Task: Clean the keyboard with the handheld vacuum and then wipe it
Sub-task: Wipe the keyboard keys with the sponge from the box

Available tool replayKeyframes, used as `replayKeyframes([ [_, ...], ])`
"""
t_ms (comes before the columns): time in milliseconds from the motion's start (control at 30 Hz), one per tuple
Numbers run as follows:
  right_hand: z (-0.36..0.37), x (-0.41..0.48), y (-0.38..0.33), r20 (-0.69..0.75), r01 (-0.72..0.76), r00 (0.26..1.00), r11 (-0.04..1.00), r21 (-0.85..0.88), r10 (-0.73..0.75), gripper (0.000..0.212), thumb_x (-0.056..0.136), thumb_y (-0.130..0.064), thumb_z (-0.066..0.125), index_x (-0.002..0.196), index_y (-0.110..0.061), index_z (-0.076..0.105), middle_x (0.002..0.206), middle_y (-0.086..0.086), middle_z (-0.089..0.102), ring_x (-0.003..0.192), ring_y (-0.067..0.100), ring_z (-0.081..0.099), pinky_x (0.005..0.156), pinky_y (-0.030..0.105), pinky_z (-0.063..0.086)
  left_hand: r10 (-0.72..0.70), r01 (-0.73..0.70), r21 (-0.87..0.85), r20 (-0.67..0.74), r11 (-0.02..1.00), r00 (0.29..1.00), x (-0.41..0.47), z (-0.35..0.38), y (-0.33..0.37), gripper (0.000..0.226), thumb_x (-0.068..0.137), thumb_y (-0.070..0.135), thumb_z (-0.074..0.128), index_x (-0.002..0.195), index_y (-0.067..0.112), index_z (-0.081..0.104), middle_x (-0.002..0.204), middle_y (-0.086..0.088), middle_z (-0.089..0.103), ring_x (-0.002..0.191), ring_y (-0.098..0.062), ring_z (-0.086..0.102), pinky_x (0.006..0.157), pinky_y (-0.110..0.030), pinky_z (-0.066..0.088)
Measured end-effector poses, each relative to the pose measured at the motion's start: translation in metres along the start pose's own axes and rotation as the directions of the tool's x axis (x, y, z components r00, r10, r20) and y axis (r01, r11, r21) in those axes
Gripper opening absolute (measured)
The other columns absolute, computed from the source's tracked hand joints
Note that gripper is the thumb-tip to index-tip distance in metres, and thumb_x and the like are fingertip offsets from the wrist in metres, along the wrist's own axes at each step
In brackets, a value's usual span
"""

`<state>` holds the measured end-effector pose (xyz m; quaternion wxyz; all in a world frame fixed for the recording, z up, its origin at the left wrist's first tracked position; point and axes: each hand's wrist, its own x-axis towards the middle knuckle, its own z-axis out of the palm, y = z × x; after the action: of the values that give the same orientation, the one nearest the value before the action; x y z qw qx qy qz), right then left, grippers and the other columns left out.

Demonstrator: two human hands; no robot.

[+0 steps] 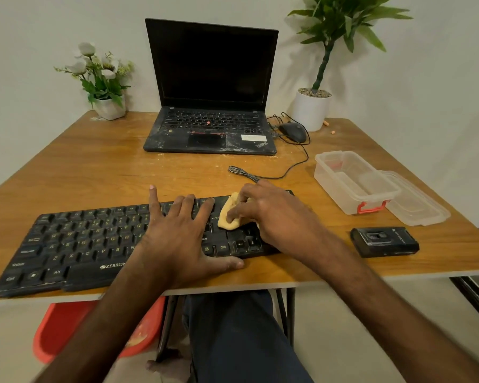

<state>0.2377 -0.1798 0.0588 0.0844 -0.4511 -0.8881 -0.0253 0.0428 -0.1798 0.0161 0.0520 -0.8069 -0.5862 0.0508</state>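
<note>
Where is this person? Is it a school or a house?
Probably a desk at home or in a small office: a wooden table holds an open laptop, a black keyboard being wiped with a cloth, and a potted plant by the plain wall.

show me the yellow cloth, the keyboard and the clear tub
yellow cloth [228, 217]: head view, its lower left fold
keyboard [75, 244]: head view, letter keys on its left half
clear tub [333, 186]: head view, its near side wall
</note>
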Motion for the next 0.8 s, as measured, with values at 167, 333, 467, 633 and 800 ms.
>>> replayKeyframes([
  [167,-0.008,-0.015,0.011,0.102,0.088,0.99,0.989,0.117,-0.1,0.041,0.092,-0.006,0.06,0.12,-0.035,0.067,0.116,-0.014,0.055,0.109,0.006,0.043,0.088,0.031,0.032,0.001,-0.001,-0.01,-0.015,1.0,1.0,0.0,0.002,0.0,0.138,0.048,0.106,-0.006,0.159,0.023,-0.007,0.166,-0.011,0.009,0.154,-0.026,0.007,0.111,-0.071,-0.018],
  [333,-0.004,-0.002,0.01,0.053,0.029,0.998,0.998,-0.055,-0.026,0.046,0.092,-0.012,0.06,0.127,-0.042,0.059,0.127,-0.012,0.05,0.114,0.01,0.039,0.088,0.03,0.027,-0.005,0.005,0.005,-0.012,1.0,1.0,-0.001,0.001,0.001,0.135,0.052,0.107,-0.003,0.159,0.024,-0.008,0.166,-0.012,0.009,0.154,-0.026,0.006,0.11,-0.07,-0.02],
  [467,-0.009,-0.004,0.013,0.117,0.021,0.993,0.998,0.056,-0.027,0.041,0.092,-0.01,0.062,0.118,-0.041,0.065,0.117,-0.017,0.051,0.112,0.008,0.042,0.091,0.036,0.032,-0.005,0.004,-0.012,-0.017,1.0,1.0,-0.002,0.0,0.0,0.133,0.055,0.107,0.003,0.159,0.024,-0.005,0.165,-0.012,0.01,0.154,-0.026,0.008,0.112,-0.071,-0.015],
  [633,-0.012,-0.004,0.011,0.113,0.021,0.993,1.0,-0.001,-0.021,0.041,0.092,-0.011,0.061,0.118,-0.043,0.064,0.118,-0.017,0.053,0.112,0.006,0.039,0.101,0.041,0.026,0.003,-0.003,0.012,-0.009,1.0,1.0,0.0,0.001,0.002,0.133,0.055,0.106,0.002,0.158,0.024,-0.009,0.166,-0.012,0.008,0.154,-0.027,0.006,0.111,-0.071,-0.016],
  [800,-0.011,0.003,0.004,0.062,-0.031,0.997,0.998,-0.059,0.034,0.043,0.09,-0.013,0.059,0.12,-0.043,0.062,0.121,-0.013,0.051,0.11,0.008,0.038,0.1,0.04,0.031,-0.011,0.011,0.006,0.004,1.0,1.0,-0.001,-0.001,0.001,0.132,0.055,0.106,0.003,0.158,0.025,-0.008,0.166,-0.012,0.007,0.154,-0.027,0.007,0.112,-0.071,-0.015],
])
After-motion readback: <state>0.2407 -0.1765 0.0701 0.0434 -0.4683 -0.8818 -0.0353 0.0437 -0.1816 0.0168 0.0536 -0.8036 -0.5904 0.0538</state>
